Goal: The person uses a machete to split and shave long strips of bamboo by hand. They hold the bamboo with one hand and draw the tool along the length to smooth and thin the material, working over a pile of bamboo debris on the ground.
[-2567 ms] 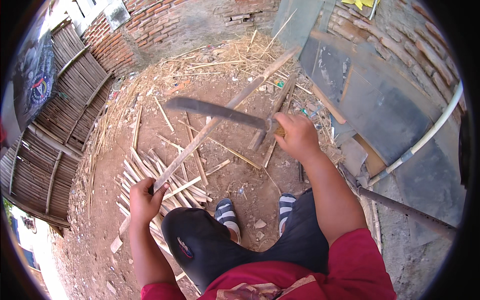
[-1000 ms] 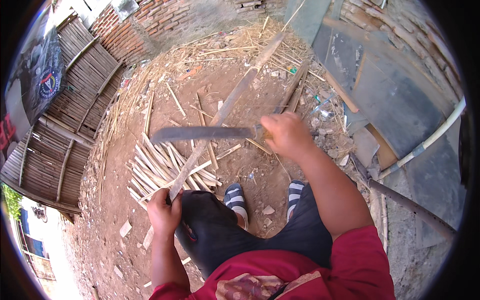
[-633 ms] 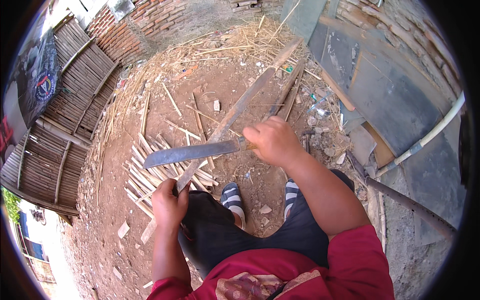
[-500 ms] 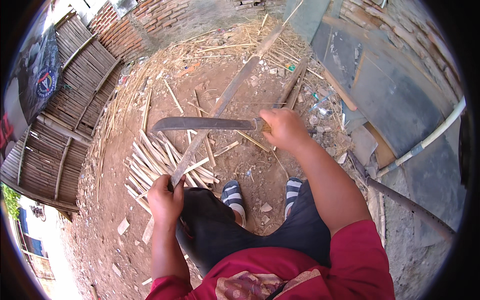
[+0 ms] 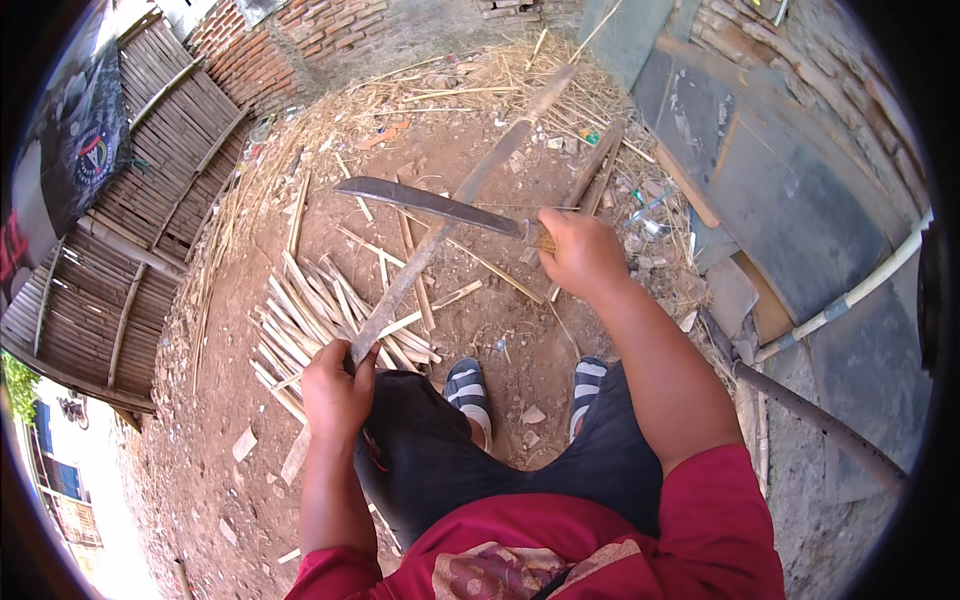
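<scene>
My left hand (image 5: 336, 392) is closed round the near end of a long flat bamboo strip (image 5: 404, 276). The strip slants up and away to the right, with its far end over the straw. In my right hand (image 5: 586, 256) is the handle of a machete (image 5: 430, 203), whose dark blade points left. The blade crosses the strip about midway in the view; whether they touch, I cannot tell. Below and left of the strip, a pile of pale split sticks (image 5: 300, 318) lies on the dirt, partly hidden by my left hand.
My sandalled feet (image 5: 466, 388) are on the dirt ground (image 5: 480, 330). Straw and thin offcuts (image 5: 470, 75) lie along a brick wall (image 5: 320, 40). Dark boards (image 5: 790, 200) and a pipe (image 5: 815, 425) are on the right, a bamboo-slat panel (image 5: 180, 110) on the left.
The machete's tip has swung up and away from me, so the blade now tilts and crosses the strip farther up. My left hand's grip stays, with the strip shifted slightly.
</scene>
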`<state>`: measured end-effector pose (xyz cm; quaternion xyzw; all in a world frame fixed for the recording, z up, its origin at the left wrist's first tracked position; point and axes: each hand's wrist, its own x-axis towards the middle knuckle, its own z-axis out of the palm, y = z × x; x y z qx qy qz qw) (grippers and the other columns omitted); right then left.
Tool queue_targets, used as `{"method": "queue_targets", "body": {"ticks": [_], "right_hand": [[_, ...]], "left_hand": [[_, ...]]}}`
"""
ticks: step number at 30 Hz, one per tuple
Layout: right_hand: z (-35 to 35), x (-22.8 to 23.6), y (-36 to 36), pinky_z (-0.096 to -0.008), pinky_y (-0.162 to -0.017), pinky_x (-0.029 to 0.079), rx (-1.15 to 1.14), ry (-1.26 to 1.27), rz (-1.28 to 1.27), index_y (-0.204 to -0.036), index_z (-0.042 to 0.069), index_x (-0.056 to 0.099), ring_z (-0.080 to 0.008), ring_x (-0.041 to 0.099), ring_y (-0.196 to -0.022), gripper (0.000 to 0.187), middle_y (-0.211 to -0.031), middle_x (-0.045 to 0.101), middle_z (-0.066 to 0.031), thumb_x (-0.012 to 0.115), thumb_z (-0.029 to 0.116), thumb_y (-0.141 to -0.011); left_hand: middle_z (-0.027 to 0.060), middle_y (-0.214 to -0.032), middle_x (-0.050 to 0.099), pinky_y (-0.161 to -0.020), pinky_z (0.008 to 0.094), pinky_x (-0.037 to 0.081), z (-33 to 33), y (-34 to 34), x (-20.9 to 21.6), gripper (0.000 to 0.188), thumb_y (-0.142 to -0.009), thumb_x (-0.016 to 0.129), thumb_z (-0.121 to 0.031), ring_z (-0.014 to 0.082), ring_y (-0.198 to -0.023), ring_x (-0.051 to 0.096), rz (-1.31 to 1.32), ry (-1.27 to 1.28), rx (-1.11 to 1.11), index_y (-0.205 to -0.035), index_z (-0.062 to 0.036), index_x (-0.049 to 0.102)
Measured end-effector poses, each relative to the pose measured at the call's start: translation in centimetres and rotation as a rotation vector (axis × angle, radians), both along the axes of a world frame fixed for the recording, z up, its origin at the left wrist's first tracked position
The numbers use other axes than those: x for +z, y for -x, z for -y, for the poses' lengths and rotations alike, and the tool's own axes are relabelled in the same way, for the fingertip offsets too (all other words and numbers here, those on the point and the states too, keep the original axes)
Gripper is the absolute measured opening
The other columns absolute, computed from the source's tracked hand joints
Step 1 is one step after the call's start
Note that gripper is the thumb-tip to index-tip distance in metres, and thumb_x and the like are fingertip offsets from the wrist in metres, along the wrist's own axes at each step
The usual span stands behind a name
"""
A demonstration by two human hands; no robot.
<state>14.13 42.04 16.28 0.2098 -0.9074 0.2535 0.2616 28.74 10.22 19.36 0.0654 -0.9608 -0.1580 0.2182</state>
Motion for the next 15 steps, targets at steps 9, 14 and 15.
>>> {"method": "queue_targets", "body": {"ticks": [9,14,15], "right_hand": [[1.5,-0.2,-1.5,-0.0477,-0.068,0.054,0.143,-0.079,0.051,-0.087,0.007,0.061,-0.0345,0.069,-0.076,0.016,-0.075,0.066,-0.0118,0.072,0.018,-0.083],[-3.1,-0.7,2.4,-0.0493,-0.066,0.054,-0.154,0.165,0.102,-0.089,0.005,0.062,-0.0382,0.069,-0.077,0.025,-0.077,0.067,-0.0157,0.075,0.027,-0.085],[-3.3,-0.8,2.3,-0.0496,-0.067,0.054,-0.149,0.159,0.081,-0.09,0.005,0.061,-0.0391,0.069,-0.077,0.028,-0.078,0.068,-0.0164,0.076,0.028,-0.084]], "left_hand": [[0.0168,-0.066,0.058,-0.055,0.0415,0.044,1.0,-1.0,-1.7,0.031,-0.083,0.082,-0.022,0.0333,-0.057,0.055,-0.021,-0.025,-0.042,-0.078,0.0017,0.063],[0.0153,-0.061,0.053,-0.053,0.0391,0.041,1.7,-2.1,-1.1,0.035,-0.084,0.082,-0.023,0.0293,-0.053,0.05,-0.061,-0.029,-0.014,-0.074,0.0016,0.06],[0.0155,-0.061,0.053,-0.053,0.0397,0.04,1.7,-2.2,-1.2,0.036,-0.083,0.082,-0.024,0.0293,-0.053,0.049,-0.078,-0.013,-0.024,-0.074,0.0016,0.058]]}}
